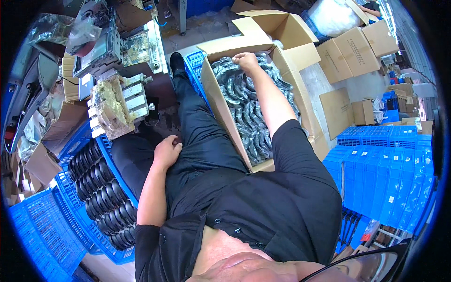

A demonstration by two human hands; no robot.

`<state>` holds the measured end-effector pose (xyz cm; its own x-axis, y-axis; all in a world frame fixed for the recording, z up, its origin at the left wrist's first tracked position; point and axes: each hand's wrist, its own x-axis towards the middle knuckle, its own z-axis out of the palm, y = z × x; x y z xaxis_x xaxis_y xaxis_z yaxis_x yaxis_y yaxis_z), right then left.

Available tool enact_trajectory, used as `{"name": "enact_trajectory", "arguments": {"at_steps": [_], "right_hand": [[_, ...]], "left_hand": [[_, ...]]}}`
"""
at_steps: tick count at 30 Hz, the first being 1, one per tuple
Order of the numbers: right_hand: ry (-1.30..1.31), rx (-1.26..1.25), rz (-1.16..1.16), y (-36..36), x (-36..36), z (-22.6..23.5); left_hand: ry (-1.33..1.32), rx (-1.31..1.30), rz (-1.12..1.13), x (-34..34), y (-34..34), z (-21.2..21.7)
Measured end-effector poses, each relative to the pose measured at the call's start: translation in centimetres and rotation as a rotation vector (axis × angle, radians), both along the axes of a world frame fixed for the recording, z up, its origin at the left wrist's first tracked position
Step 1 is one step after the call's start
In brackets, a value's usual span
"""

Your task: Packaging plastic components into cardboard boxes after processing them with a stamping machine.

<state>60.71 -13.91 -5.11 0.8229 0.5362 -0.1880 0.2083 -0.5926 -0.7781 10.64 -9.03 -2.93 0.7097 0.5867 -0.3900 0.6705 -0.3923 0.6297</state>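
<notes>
My right hand (246, 62) reaches over the far end of an open cardboard box (220, 105). Its fingers are bent together against the topmost wrapped pieces; whatever they pinch is hidden. Rows of curved dark parts in clear plastic wrap (246, 113) fill the box, nested side by side. On my thigh lies my left hand (167, 151), thumb and fingers a little apart, holding nothing. Left of my legs, a blue plastic crate (118, 170) holds several rows of glossy black curved parts (100, 195), unwrapped.
A machine fixture with metal blocks (112, 105) stands close beyond my left hand. Another open carton (286, 33) is behind the filled box. Closed cartons (350, 52) sit at the far right. Stacked blue crates (383, 181) rise on my right, and another blue crate (42, 235) is at lower left.
</notes>
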Motion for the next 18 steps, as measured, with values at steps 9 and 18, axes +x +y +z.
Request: {"name": "enact_trajectory", "arguments": {"at_steps": [9,18], "right_hand": [[-0.351,-0.024,-0.069,-0.3,-2.1,3.1],[-0.082,0.061,0.311,-2.3,0.0,2.4]], "left_hand": [[-0.011,-0.003,0.001,-0.3,0.1,-0.3],[-0.015,0.004,0.002,-0.6,0.1,0.1]]}}
